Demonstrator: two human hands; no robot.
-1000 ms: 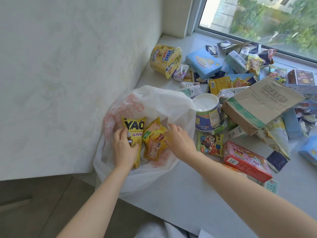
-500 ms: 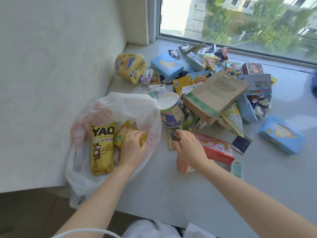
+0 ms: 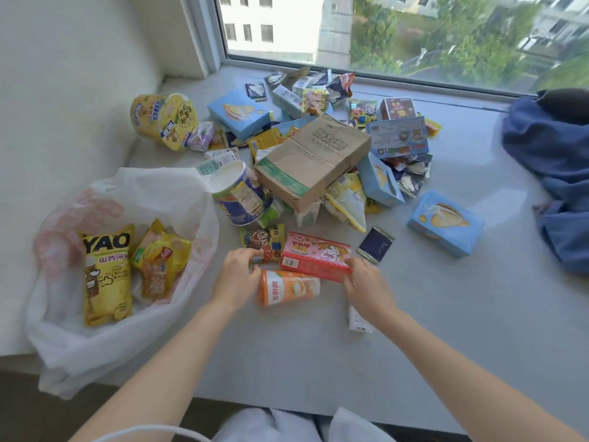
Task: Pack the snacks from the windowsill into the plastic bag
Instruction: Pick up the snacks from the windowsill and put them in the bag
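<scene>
Curls the right grip (image 3: 366,282) round the near right end of the pink-and-red cardboard snack box (image 3: 314,255), fingers bent over its edge. Sets the left grip (image 3: 237,271), fingers bent, at the lower edge of the small yellow cartoon-printed foil packet (image 3: 263,242), just beside the orange-and-white plastic snack pouch (image 3: 288,287); cannot tell whether pinching that packet or merely touching it. Half hides a small white carton (image 3: 360,322) under the right wrist.

Further left, finds the thin white plastic bag (image 3: 137,193) lying open at the left end of the pale grey windowsill (image 3: 446,314), against the wall. Shows only two things inside: a tall yellow "YAO" crisp packet (image 3: 106,272) and a crinkled yellow-orange snack packet (image 3: 159,263), side by side.

Judges the job barely begun. Leaves nearly everything out on the sill: a blue-and-white round paper tub (image 3: 239,196) just beside the bag's mouth, a dented brown cardboard carton (image 3: 312,161) on top of the heap, a yellow round tub (image 3: 162,121) on its side near the wall, a light blue biscuit box (image 3: 446,223) apart to the right, and many small sachets and boxes piled toward the window. Takes the box and the near packets as the likely next load.
</scene>
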